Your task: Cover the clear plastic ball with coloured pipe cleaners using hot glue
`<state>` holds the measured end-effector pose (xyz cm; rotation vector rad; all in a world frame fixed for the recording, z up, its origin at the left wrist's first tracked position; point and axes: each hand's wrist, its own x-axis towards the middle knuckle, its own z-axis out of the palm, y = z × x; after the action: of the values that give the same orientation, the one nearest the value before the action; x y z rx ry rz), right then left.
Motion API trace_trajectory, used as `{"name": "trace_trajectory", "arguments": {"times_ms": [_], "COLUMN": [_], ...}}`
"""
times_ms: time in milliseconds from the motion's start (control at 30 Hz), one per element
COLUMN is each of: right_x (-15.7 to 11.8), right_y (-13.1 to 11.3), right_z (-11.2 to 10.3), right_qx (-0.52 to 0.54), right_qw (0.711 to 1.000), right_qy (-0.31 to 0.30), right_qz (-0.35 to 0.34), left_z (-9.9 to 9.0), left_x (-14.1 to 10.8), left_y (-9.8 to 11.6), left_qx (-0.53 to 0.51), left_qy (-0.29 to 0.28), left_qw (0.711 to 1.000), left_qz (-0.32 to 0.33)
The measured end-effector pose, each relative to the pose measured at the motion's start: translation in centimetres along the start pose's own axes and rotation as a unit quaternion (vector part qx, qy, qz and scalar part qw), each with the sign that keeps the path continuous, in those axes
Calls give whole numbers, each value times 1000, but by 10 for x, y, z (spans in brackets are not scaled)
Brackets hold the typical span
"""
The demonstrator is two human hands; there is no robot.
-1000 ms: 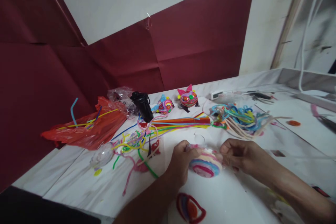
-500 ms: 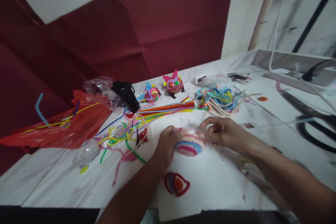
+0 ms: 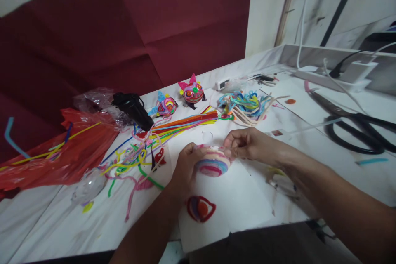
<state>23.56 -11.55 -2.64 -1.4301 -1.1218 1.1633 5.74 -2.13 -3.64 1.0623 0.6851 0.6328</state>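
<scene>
A rounded ball [image 3: 213,163] wrapped in pink, cream, blue and magenta bands of pipe cleaner is between my hands, above white paper [image 3: 241,206]. My left hand [image 3: 187,163] is closed around its left side. With thumb and fingers pinched, my right hand [image 3: 243,144] touches its upper right edge; whatever sits in that pinch is too small to make out. Below the ball lies an eye-shaped piece [image 3: 201,209] with a dark red outline and an orange centre. A small clear disc [image 3: 207,136] rests just beyond the ball.
Pipe cleaners [image 3: 185,123] spread across the middle, beside a tangled pile [image 3: 247,105]. Two decorated animal heads [image 3: 192,93] stand at the back. Large black-handled scissors [image 3: 355,121] lie at right. A red plastic bag [image 3: 71,152], a black glue gun-like object [image 3: 133,109] and a clear ball [image 3: 89,185] are at left.
The view has swung to the right, so everything appears shifted left. My right fingers have come closer together at the ball's edge, while my left hand keeps its hold.
</scene>
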Motion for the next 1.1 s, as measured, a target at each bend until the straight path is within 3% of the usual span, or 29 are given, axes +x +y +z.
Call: {"name": "trace_trajectory", "arguments": {"times_ms": [333,533,733,1100], "right_x": [3,2,7,1], "right_y": [0,-1,7,-6], "right_z": [0,3,7,7], "right_qx": [-46,48,104,74], "right_qw": [998,997,992,996], "right_qy": [24,-60,-77,-50], "right_qz": [-30,-13,10,-6], "left_z": [-2,-5,-7,-10], "left_x": [3,6,7,8], "left_y": [-2,-4,-6,0], "left_qx": [-11,-15,-6,-28], "left_qy": [3,-10,-15,-57], "left_qw": [1000,1000,1000,998], "left_qz": [2,-2,1,-14]}}
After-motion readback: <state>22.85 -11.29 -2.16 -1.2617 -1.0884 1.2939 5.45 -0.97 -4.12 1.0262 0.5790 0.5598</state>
